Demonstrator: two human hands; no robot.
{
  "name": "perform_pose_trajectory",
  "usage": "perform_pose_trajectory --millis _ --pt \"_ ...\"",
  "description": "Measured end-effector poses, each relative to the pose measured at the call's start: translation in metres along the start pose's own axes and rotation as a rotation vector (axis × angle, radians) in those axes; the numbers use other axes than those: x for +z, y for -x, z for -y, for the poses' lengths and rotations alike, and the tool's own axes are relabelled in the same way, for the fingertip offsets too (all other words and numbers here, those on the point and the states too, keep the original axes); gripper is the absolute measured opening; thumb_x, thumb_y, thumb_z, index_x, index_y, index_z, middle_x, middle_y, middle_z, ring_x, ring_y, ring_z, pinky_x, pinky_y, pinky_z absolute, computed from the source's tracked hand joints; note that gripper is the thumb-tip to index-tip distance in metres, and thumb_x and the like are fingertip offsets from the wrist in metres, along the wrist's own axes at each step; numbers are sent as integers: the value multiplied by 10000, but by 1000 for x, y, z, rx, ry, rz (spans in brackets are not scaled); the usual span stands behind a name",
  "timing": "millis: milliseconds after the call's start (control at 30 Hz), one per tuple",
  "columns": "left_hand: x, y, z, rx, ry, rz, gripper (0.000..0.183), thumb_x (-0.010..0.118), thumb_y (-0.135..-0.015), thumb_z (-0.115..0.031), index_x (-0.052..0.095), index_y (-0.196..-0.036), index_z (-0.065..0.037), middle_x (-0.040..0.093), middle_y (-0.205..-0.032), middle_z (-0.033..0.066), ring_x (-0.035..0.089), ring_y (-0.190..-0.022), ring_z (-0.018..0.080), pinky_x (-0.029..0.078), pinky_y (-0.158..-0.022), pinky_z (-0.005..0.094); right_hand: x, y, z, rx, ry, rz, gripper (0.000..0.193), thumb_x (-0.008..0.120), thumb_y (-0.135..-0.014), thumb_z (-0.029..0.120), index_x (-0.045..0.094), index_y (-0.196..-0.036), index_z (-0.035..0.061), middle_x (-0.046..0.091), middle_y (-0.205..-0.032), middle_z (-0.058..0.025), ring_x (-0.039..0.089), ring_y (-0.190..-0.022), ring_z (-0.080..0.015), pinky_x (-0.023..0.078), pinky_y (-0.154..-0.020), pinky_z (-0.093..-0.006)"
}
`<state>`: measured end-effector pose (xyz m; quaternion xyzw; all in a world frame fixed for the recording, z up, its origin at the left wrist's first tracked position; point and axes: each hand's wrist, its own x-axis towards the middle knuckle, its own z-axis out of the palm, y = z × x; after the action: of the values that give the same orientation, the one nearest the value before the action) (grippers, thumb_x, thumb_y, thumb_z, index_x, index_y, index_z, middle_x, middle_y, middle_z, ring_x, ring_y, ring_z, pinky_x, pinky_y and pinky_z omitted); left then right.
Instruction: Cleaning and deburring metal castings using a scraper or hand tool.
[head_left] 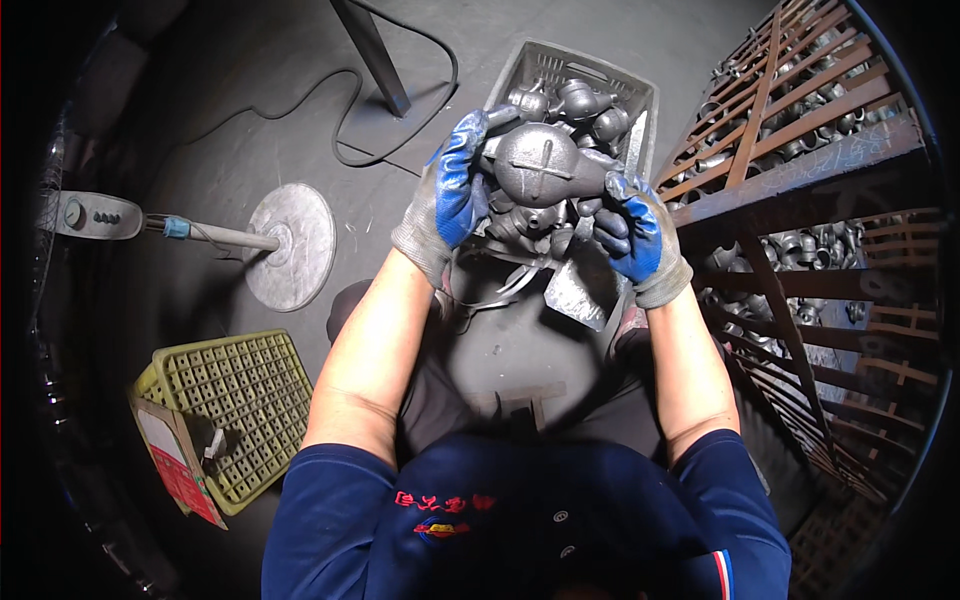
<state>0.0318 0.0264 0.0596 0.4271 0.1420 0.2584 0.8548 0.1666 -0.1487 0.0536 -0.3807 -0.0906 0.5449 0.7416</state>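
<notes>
- Underfoot: grey floor (pixel 250 65), a dark cable (pixel 456 75) curving across it beside an upright post (pixel 372 60).
- Left side: pale round base (pixel 292 250) with a pole; nearer me, a yellow-green perforated crate (pixel 240 400), tilted.
- Right side: rusty slatted rack (pixel 830 185) full of metal parts, standing close by my right arm.
- Ahead: grey crate (pixel 646 135) heaped with similar castings (pixel 580 100).
- Grip: round-bodied casting (pixel 538 165) held above the grey crate's contents. My gloved left hand (pixel 458 185) is part-curled about its left end; my gloved right hand (pixel 638 232), fingers bent, grasps its right end.
</notes>
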Motion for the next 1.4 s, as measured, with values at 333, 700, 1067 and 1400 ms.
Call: perform_pose_trajectory --millis 333,700,1067,1400 --pt "2 3 4 172 -281 107 338 407 -971 -188 506 -1240 -9 541 -1219 96 492 -1147 162 377 -1008 298 -6 2 -2 -1 -6 -72 311 508 -931 181 491 -1219 64 545 -668 -24 351 -418 -21 278 -356 -159" --pt "3 -1 7 -60 236 49 456 478 -940 -249 435 -1304 21 501 -1288 140 479 -1192 213 361 -1038 345 -2 8 4 -41 36 27 349 552 -894 108 498 -1234 55 459 -687 32 368 -490 -16 281 -399 -155" --pt "6 1 4 40 94 57 470 502 -901 -174 422 -1323 18 495 -1308 126 489 -1178 212 356 -1032 337 -11 3 -1 12 -39 9 261 525 -916 130 520 -1171 75 551 -723 -28 353 -445 -23 272 -376 -157" --pt "5 1 2 30 73 76 457 523 -894 -140 421 -1319 -6 468 -1329 107 409 -1261 196 306 -1081 340 -16 -1 -5 36 -87 -12 109 529 -935 216 523 -995 125 419 -622 43 327 -417 -29 250 -358 -175"
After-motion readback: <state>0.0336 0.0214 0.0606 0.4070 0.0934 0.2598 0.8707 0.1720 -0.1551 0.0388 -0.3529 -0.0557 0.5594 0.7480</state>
